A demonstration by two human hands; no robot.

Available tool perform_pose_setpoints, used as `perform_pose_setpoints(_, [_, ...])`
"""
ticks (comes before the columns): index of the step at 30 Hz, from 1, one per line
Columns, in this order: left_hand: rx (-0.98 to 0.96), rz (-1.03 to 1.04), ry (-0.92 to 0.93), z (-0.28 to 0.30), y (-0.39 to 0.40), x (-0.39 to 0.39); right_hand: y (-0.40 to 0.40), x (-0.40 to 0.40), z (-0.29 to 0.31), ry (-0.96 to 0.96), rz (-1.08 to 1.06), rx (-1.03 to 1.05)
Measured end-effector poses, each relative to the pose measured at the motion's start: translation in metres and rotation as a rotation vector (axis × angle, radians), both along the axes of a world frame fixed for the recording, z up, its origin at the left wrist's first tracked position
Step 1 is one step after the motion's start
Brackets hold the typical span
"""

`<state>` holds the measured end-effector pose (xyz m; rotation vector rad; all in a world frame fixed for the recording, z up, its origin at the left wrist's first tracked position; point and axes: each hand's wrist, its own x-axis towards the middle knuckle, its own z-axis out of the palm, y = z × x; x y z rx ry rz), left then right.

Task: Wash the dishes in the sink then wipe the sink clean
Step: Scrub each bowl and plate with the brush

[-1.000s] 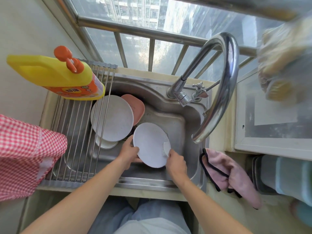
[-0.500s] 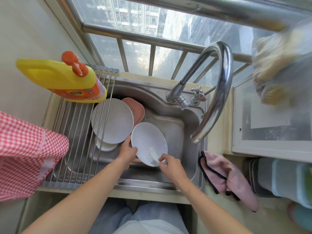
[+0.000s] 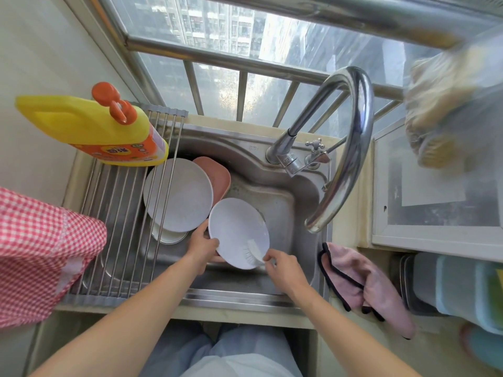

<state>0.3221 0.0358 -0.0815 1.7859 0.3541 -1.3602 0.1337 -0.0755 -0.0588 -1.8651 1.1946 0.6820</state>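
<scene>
Nearest the camera, two bare forearms reach forward over the front rim of the steel sink [image 3: 245, 300]. The left hand [image 3: 202, 247] is closed on the near-left edge of a white plate [image 3: 236, 229], holding it tilted above the basin. The right hand [image 3: 283, 269] pinches the handle of a white dish brush [image 3: 253, 251], whose bristles touch the plate's lower face. To the right, a pink cloth [image 3: 364, 289] with dark trim lies draped over the sink's edge onto the desk [image 3: 340, 346]. On the left, a red checked cloth [image 3: 38, 257] hangs beside a roll-up drying rack [image 3: 119, 219] of steel rods laid across the sink's left part. Farther in, a second white plate [image 3: 179, 194] rests in the basin, partly under the rods, overlapping a pink dish [image 3: 217, 178] behind it and a smaller white dish [image 3: 168, 236] beneath. A yellow detergent bottle [image 3: 92, 129] with an orange pump stands on the rack's far end. The curved chrome faucet [image 3: 351, 148] arches over the basin's right side, and beyond it is a barred window [image 3: 245, 77].
</scene>
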Motion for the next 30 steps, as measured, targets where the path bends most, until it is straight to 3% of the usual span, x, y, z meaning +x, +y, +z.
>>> perform_pose_setpoints(2, [-0.003,-0.010,-0.013,-0.001,-0.001,-0.001,-0.005,-0.003,-0.005,0.062,-0.033,-0.036])
perform_pose_setpoints(7, [0.000,-0.015,-0.042,-0.002,-0.001,0.004,0.011,0.006,0.003,-0.092,0.027,0.091])
perform_pose_setpoints(12, [-0.006,-0.031,-0.049,-0.001,-0.001,0.003,-0.002,-0.003,-0.011,0.087,-0.032,-0.079])
perform_pose_setpoints(17, [0.000,-0.010,-0.048,-0.001,-0.003,0.004,0.014,0.010,0.006,-0.100,0.055,0.050])
perform_pose_setpoints(23, [-0.016,-0.018,-0.035,-0.003,-0.004,0.003,-0.010,0.005,-0.014,0.101,-0.043,-0.097])
perform_pose_setpoints(30, [-0.020,0.014,-0.008,-0.010,-0.001,0.003,0.026,0.026,-0.005,-0.104,0.046,-0.023])
